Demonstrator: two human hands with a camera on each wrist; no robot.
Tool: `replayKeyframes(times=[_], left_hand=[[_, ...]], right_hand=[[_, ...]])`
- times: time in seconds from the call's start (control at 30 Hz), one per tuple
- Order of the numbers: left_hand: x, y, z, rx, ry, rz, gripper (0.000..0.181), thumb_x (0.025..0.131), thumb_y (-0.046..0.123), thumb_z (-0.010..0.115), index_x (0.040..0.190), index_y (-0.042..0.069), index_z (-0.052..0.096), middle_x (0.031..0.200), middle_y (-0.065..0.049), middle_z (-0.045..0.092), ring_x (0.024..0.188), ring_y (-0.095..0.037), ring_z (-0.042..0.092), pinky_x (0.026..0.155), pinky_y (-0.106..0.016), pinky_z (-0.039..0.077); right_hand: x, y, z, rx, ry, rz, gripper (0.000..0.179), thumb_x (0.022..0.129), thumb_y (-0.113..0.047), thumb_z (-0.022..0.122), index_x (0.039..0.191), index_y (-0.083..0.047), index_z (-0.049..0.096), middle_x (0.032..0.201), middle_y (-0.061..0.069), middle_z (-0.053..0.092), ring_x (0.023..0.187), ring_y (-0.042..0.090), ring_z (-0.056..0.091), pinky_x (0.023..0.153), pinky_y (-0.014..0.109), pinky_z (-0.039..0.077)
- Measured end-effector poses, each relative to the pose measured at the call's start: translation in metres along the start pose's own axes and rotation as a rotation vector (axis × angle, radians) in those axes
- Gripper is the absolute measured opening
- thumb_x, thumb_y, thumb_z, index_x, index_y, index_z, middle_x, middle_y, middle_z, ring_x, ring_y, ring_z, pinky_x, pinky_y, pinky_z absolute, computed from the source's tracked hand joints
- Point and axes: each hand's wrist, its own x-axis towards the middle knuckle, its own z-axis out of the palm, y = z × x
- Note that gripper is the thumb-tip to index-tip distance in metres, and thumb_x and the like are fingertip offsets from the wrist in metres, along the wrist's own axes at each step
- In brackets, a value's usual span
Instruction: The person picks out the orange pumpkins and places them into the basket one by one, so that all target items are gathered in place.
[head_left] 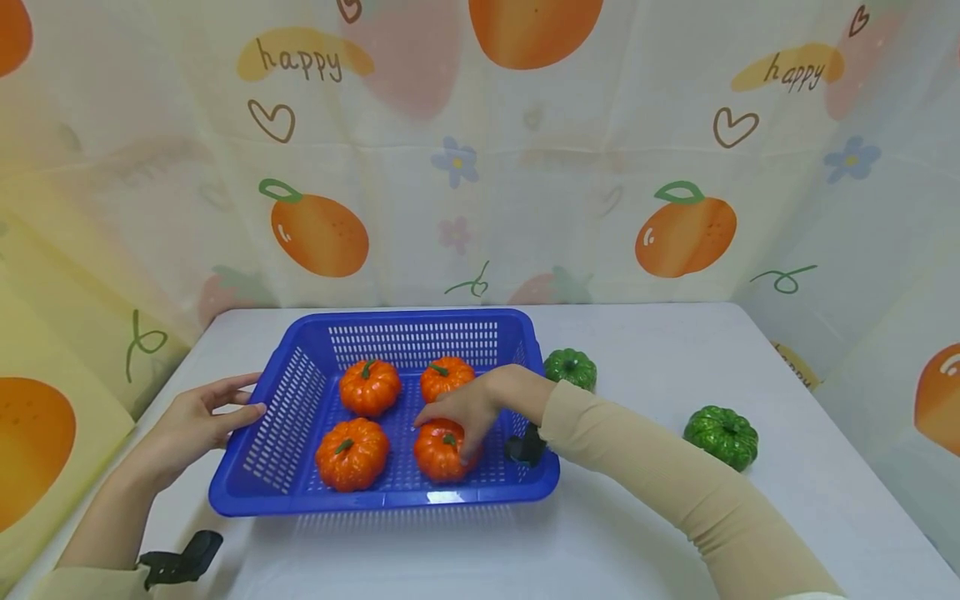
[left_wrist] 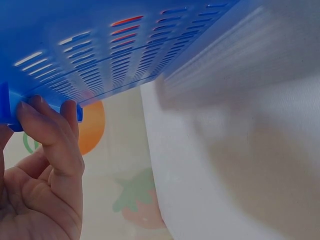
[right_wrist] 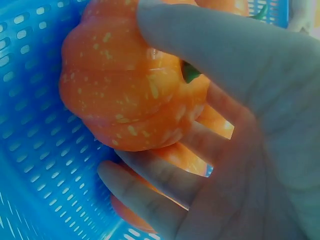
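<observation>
A blue plastic basket [head_left: 375,500] with slotted walls holds several small orange pumpkins. My left hand [head_left: 187,425] grips its left rim, thumb on top and fingers hooked under the edge; the left wrist view shows the fingertips against the rim from below. Reaching over the right wall, my right hand [head_left: 480,408] holds the front right pumpkin [head_left: 435,454], its thumb and fingers around the sides. In the right wrist view this pumpkin [right_wrist: 115,75] has yellow flecks and a green stem. Behind it lies another pumpkin [head_left: 447,377], with two more, back left [head_left: 370,387] and front left [head_left: 352,454].
One green pumpkin [head_left: 570,367] stands just beyond the basket's right wall, and another green pumpkin [head_left: 722,437] sits farther right, beside my right sleeve. The white table [head_left: 637,333] ends at a patterned curtain [head_left: 525,167] behind and at both sides.
</observation>
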Motion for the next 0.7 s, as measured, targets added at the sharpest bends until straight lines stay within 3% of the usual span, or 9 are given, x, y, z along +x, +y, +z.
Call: replayKeyframes(times=[0.4, 0.7], left_hand=[[-0.001, 0.003, 0.000, 0.007, 0.006, 0.012, 0.065, 0.091, 0.031, 0.057, 0.142, -0.001, 0.030, 0.112, -0.024, 0.049, 0.069, -0.015, 0.063, 0.063, -0.029, 0.054], [0.000, 0.003, -0.001, 0.072, 0.002, 0.012, 0.066, 0.091, 0.033, 0.057, 0.141, -0.001, 0.031, 0.115, -0.025, 0.050, 0.072, -0.013, 0.062, 0.063, -0.028, 0.055]], right_hand=[[-0.009, 0.001, -0.007, 0.023, 0.006, -0.010, 0.072, 0.086, -0.034, 0.063, 0.145, -0.032, 0.024, 0.149, -0.008, 0.026, 0.135, 0.014, 0.025, 0.110, 0.041, 0.024], [-0.030, 0.005, -0.020, 0.060, 0.101, -0.074, 0.059, 0.089, -0.039, 0.057, 0.142, -0.028, 0.034, 0.145, -0.006, 0.034, 0.133, 0.014, 0.032, 0.109, 0.035, 0.028]])
